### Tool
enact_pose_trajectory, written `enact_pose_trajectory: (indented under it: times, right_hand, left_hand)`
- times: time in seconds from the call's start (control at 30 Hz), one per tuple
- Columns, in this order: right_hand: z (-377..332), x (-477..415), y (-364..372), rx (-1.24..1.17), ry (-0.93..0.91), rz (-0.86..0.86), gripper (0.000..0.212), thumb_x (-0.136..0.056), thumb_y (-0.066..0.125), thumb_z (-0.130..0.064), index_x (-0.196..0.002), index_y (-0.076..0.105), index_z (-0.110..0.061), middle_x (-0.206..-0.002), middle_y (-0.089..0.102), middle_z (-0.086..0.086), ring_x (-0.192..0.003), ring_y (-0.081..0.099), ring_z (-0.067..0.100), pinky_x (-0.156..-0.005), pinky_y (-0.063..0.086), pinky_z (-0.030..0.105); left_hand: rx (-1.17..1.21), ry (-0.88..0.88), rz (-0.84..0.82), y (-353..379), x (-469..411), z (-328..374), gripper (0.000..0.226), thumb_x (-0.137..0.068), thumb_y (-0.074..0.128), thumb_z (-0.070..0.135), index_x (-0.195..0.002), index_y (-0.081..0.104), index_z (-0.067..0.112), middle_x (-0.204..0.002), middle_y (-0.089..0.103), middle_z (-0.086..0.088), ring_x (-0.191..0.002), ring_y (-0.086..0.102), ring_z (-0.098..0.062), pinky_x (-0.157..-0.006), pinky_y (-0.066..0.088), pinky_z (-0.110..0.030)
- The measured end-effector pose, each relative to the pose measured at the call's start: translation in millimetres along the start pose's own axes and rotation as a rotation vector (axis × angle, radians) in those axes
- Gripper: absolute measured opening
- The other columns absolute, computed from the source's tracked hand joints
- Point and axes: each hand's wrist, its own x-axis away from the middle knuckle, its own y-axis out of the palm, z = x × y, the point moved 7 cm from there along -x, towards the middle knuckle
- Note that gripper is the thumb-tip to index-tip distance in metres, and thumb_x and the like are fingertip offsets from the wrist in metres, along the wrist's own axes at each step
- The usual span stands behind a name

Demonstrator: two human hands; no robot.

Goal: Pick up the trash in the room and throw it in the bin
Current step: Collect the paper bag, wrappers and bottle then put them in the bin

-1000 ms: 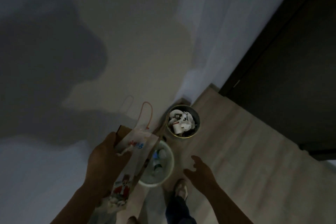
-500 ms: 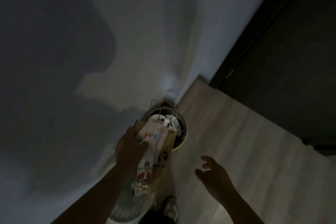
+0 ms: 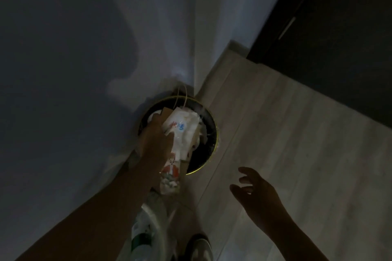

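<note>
Two hands: both showing.
Left hand: gripping the paper bag, holding it over the bin.
Bag writing: red and blue marks showing, unreadable.
Right hand: hovering beside, fingers hanging apart, holding nothing.

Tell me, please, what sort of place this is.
Probably a dim corner of a home room or hallway: plain walls, pale wood-look floor, a dark door, and a small round bin.

floor: pale wood | dark bin in rm corner | white bucket nr it | shoe at btm
</note>
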Motion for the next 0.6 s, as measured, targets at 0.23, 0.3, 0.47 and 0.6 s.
enact_pose_trajectory:
  times: [0.23, 0.3, 0.47, 0.6]
  right_hand:
    - [27, -34, 18, 0.014, -0.012, 0.017, 0.052, -0.09, 0.062, -0.036, -0.137, 0.041, -0.032, -0.11, 0.051, -0.012, -0.098, 0.056, 0.005, -0.08, 0.045, 0.017]
    - [30, -39, 19, 0.027, -0.018, 0.025, 0.053, -0.09, 0.062, -0.035, -0.138, 0.04, -0.032, -0.109, 0.05, -0.013, -0.099, 0.057, 0.005, -0.08, 0.046, 0.017]
    - [22, -43, 16, 0.028, 0.001, 0.038, 0.054, -0.09, 0.063, -0.033, -0.139, 0.041, -0.029, -0.11, 0.05, -0.01, -0.101, 0.058, 0.009, -0.086, 0.051, 0.026]
    - [-3, -31, 11, 0.028, -0.009, 0.029, 0.053, -0.09, 0.063, -0.033, -0.138, 0.041, -0.029, -0.119, 0.055, -0.005, -0.103, 0.058, 0.01, -0.089, 0.053, 0.03]
  left_hand:
    - [-0.237, 0.035, -0.058, 70, -27, -24, 0.053, -0.089, 0.06, 0.035, -0.13, 0.039, 0.009, -0.119, 0.058, -0.019, -0.107, 0.057, -0.037, -0.083, 0.046, -0.043]
    - [-0.239, 0.034, -0.082, 78, -35, -31, 0.068, -0.088, 0.06, 0.041, -0.139, 0.032, 0.008, -0.129, 0.05, -0.021, -0.114, 0.052, -0.04, -0.088, 0.044, -0.047]
    - [-0.161, -0.014, -0.05, 54, -45, -29, 0.084, -0.079, 0.063, 0.058, -0.141, 0.033, 0.011, -0.137, 0.041, -0.021, -0.119, 0.047, -0.039, -0.093, 0.043, -0.045]
    - [-0.084, 0.0, -0.05, 30, -43, -31, 0.092, -0.065, 0.052, 0.084, -0.124, 0.051, 0.014, -0.121, 0.058, -0.009, -0.108, 0.057, -0.025, -0.092, 0.05, -0.041]
